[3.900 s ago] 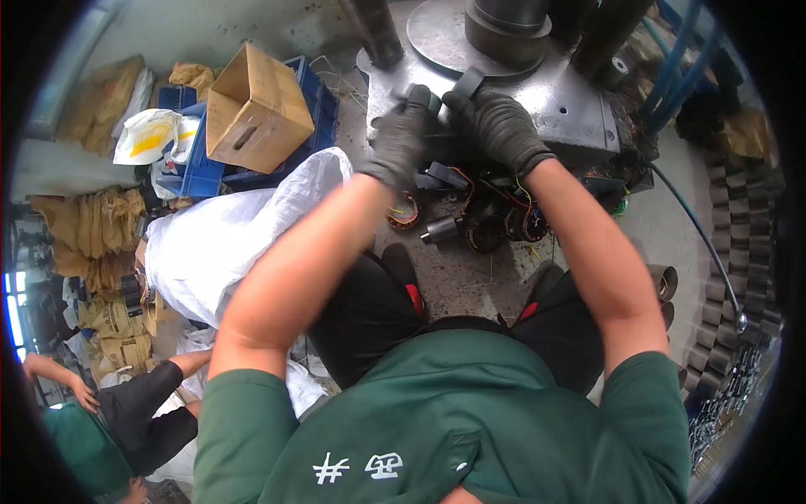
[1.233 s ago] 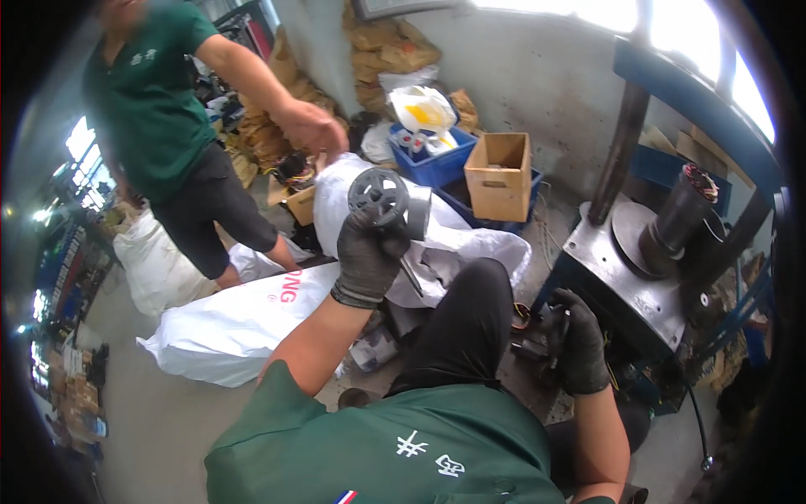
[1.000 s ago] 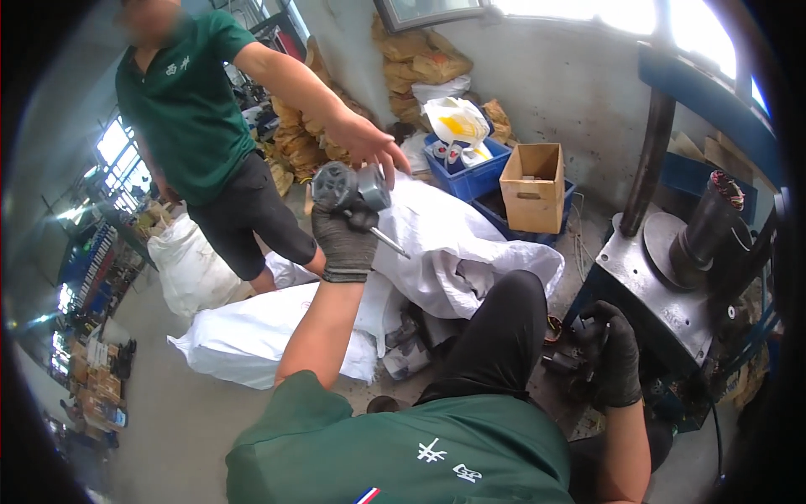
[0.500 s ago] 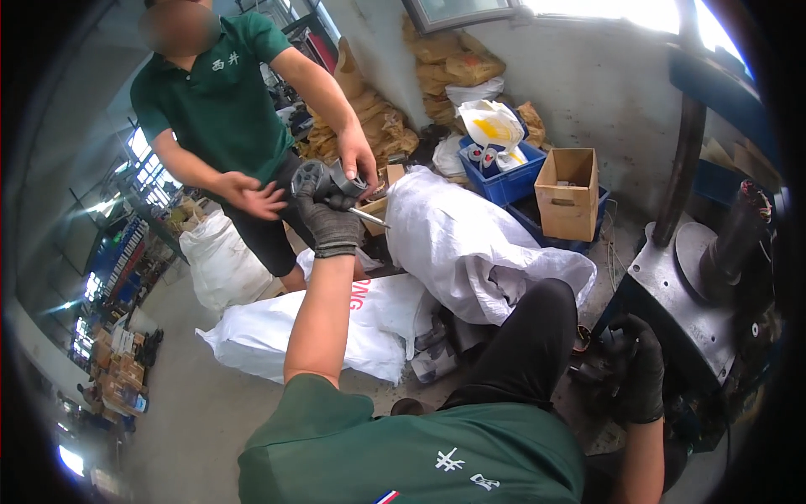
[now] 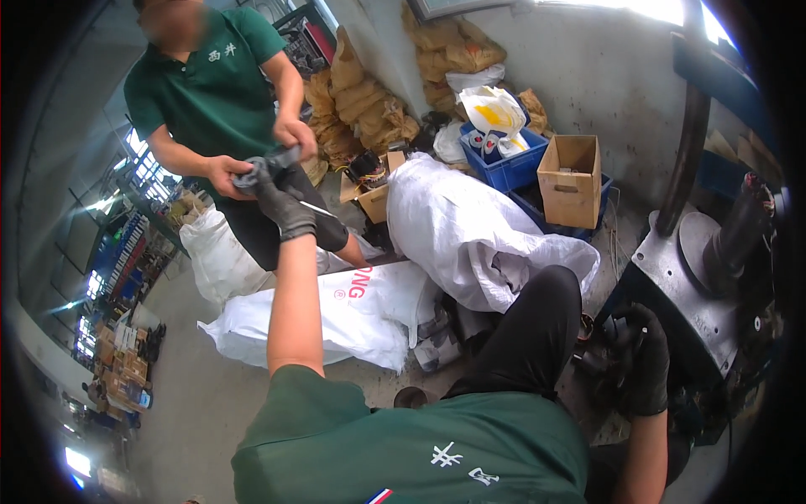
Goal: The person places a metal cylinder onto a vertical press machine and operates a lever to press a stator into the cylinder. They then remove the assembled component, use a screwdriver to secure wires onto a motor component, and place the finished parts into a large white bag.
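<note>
My left hand point(image 5: 284, 210), in a dark grey glove, reaches out to the co-worker. Its fingers are closed on a screwdriver point(image 5: 317, 208), whose thin metal shaft points right; the handle is hidden. At those fingertips is a grey metal part point(image 5: 270, 161), which the co-worker's two bare hands point(image 5: 294, 134) grip. Whether my fingers still bear on this part I cannot tell. Low on the right, beside my knee, my gloved right hand point(image 5: 645, 363) is curled round something dark, with a small pale tip showing; a dark machine part point(image 5: 594, 361) lies next to it.
White woven sacks point(image 5: 470, 218) lie ahead of my legs. Beyond them are an open carton point(image 5: 374, 197), a wooden box point(image 5: 571, 181) and a blue crate point(image 5: 508, 166). A metal machine base point(image 5: 684, 281) stands right. Brown sacks point(image 5: 361, 105) are piled by the wall.
My left hand has moved left with the screwdriver. The co-worker's hands have closed round the grey metal part and shifted left with it. My right hand has barely moved.
</note>
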